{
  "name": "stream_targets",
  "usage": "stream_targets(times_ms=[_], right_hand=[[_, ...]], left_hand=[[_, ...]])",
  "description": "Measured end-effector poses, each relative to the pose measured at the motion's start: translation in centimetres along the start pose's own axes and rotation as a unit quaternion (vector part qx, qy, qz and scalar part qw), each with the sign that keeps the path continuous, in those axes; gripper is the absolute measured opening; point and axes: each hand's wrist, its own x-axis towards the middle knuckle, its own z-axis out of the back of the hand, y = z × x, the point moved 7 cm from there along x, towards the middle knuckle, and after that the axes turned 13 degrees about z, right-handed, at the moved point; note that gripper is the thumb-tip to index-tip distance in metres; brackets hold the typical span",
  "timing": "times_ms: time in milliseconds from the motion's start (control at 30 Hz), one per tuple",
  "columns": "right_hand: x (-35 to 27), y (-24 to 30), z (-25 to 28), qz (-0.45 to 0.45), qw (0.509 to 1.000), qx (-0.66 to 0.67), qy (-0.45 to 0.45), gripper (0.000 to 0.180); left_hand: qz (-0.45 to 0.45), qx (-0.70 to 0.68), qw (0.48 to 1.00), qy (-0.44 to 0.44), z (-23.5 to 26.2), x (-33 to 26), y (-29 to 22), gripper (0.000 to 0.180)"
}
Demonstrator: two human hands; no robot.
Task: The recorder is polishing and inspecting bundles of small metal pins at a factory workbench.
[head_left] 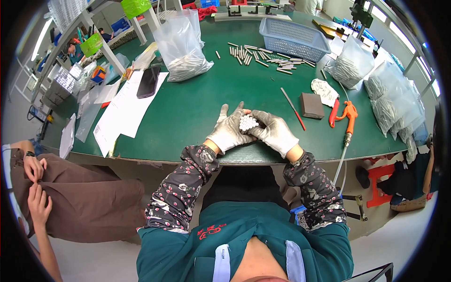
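Near the table's front edge I hold a tight bundle of small metal pins (248,123), their round ends facing up. My left hand (226,129), in a pale work glove, wraps the bundle from the left, its thumb and a finger raised. My right hand (277,132), gloved alike, closes around it from the right. The lower part of the bundle is hidden by the gloves. More loose metal pins (263,57) lie scattered on the green table (197,103) beyond my hands.
A blue plastic basket (295,40) stands behind the loose pins. Bags of pins (185,66) sit left and right. A phone (148,82) rests on papers. At right lie a file (293,110), a brown block (311,105) and an orange air gun (349,113). Another person's hands (38,188) show at left.
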Motion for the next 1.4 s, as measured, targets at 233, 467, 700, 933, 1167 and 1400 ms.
stream_targets(times_ms=[233, 467, 700, 933, 1167, 1400], right_hand=[[-0.2, 0.0, 0.0, 0.003, 1.0, -0.004, 0.002, 0.045], [-0.2, 0.6, 0.1, 0.042, 0.999, -0.03, -0.016, 0.044], [-0.3, 0.5, 0.1, 0.017, 0.999, -0.024, -0.027, 0.044], [-0.3, 0.2, 0.1, 0.029, 0.998, -0.013, -0.052, 0.039], [-0.2, -0.2, -0.2, 0.033, 0.998, 0.024, -0.05, 0.043], [-0.4, 0.1, -0.1, 0.016, 1.0, 0.018, -0.009, 0.046]], left_hand=[[-0.009, -0.013, 1.0, -0.026, 0.5, -0.2, -0.5, 0.089], [0.006, -0.018, 0.996, -0.085, 1.2, -0.7, -0.6, 0.069], [0.028, -0.061, 0.996, -0.063, 1.1, -0.5, -0.7, 0.069], [0.005, -0.081, 0.992, -0.093, 0.8, -0.5, -0.4, 0.069], [0.013, -0.084, 0.995, -0.045, 0.5, -0.2, -0.7, 0.06], [0.011, -0.099, 0.994, -0.045, 0.4, 0.0, -0.1, 0.058]])
